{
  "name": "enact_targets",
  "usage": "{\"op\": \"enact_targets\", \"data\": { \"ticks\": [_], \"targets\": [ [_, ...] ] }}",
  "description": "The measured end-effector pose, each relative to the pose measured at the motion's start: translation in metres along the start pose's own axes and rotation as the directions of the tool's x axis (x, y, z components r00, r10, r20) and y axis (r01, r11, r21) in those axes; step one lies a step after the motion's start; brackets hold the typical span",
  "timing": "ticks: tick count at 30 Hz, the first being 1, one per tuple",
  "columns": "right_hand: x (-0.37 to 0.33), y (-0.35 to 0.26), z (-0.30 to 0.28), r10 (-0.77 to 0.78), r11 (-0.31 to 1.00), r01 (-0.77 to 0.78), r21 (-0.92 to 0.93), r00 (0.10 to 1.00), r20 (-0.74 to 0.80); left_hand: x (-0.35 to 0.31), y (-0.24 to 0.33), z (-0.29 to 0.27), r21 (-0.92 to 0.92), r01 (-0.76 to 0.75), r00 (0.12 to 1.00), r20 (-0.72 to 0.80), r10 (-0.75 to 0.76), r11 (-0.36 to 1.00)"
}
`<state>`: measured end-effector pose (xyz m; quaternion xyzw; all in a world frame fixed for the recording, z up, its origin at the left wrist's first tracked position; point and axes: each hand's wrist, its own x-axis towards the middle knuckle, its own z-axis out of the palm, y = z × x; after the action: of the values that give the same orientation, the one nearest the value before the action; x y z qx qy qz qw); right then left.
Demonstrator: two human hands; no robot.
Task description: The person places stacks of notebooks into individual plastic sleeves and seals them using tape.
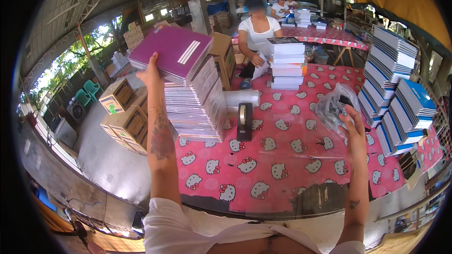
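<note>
Left hand (149, 69): closed at the left edge of a purple notebook (176, 49), one digit laid over the cover, the other fingers mostly hidden; it has hold of that edge. Purple notebook: on top of a tall stack of spiral-bound notebooks (194, 108), set askew to those below, at the left of the pink-covered worktop (278, 155). Right hand (354, 121): half open, fingers apart and curved, at the near edge of a crumpled clear plastic bag (332, 108); whether it pinches the film cannot be told. Containers: the clear bag, with something dark showing in or behind it; brown cardboard boxes (129, 120) grouped on the floor at left, contents hidden; a further brown carton (223, 56) just beyond the notebook stack, contents likewise unseen. Also on the worktop: black tape dispenser (244, 122), fitted with a roll of tape, right of the notebook stack; clear plastic roll (241, 99) behind it; a pile of white-edged books (287, 66) farther back, near a co-worker (260, 30) in white; tall stacks of blue-and-white books (391, 75) at right.
</note>
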<state>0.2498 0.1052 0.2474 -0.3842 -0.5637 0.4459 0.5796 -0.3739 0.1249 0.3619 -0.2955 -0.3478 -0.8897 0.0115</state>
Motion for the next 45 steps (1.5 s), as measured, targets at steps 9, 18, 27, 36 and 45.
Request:
{"op": "enact_targets", "data": {
  "ticks": [9, 18, 27, 36, 45],
  "targets": [
    [-0.018, 0.009, -0.173, -0.081, 0.987, 0.016, -0.162, 0.911, -0.405, -0.002, -0.079, -0.023, 0.732, 0.403, 0.842, -0.062, -0.536, 0.549],
    [0.048, -0.007, -0.408, -0.092, 0.993, -0.005, -0.115, 0.573, -0.814, 0.027, -0.059, -0.062, 0.748, 0.304, 0.883, 0.011, -0.469, 0.590],
    [0.161, -0.001, -0.670, 0.032, 0.967, -0.228, -0.110, 0.538, -0.842, -0.185, -0.050, -0.016, 0.777, -0.350, 0.921, 0.388, 0.039, 0.523],
    [0.222, 0.012, -0.728, 0.091, 0.977, -0.212, -0.034, 0.552, -0.829, -0.451, -0.101, 0.020, 0.709, -0.378, 0.541, 0.691, -0.480, 0.595],
    [0.183, -0.109, -0.480, -0.774, 0.626, 0.439, -0.644, 0.452, -0.444, -0.607, -0.141, -0.004, 0.610, -0.729, 0.272, 0.675, -0.686, 0.312]
  ]
}}
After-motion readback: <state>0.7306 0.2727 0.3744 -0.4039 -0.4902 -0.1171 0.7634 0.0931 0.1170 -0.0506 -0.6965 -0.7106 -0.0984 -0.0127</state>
